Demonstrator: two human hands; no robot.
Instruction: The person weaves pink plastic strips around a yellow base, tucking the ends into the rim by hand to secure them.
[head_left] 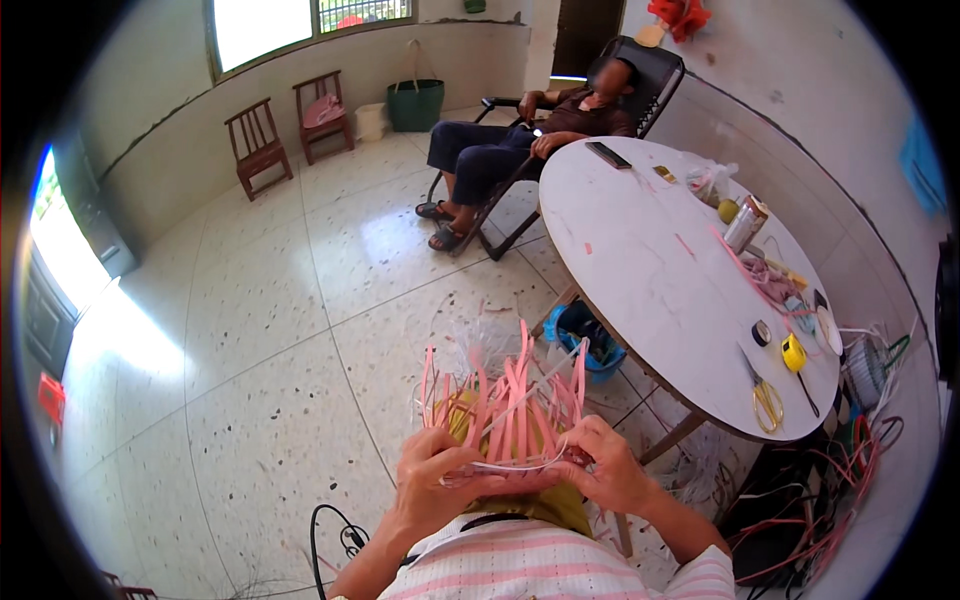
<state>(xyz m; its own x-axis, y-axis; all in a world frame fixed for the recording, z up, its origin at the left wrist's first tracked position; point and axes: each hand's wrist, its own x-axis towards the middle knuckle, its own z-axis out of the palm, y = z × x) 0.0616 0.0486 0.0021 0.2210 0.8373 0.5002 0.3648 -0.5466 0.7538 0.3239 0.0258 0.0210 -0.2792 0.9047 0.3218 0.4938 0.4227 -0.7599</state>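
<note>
A piece of weaving made of flat pink plastic strips (513,405) rests at my lap, its loose ends fanning up and away from me. My left hand (432,478) pinches its left side, with thumb and fingers closed. On the right side, my right hand (607,468) grips the woven edge with bent fingers. A thin white strip (510,467) runs across the weaving between both hands. Beneath it shows olive-yellow cloth (560,508) over my lap. The underside of the weaving is hidden.
A round white table (650,250) stands at the right, bearing scissors (766,400), a yellow tape measure (793,352) and a can (745,224). Below it sits a blue bin (600,372). Another person reclines in a folding chair (650,85). Loose strips (850,490) lie lower right.
</note>
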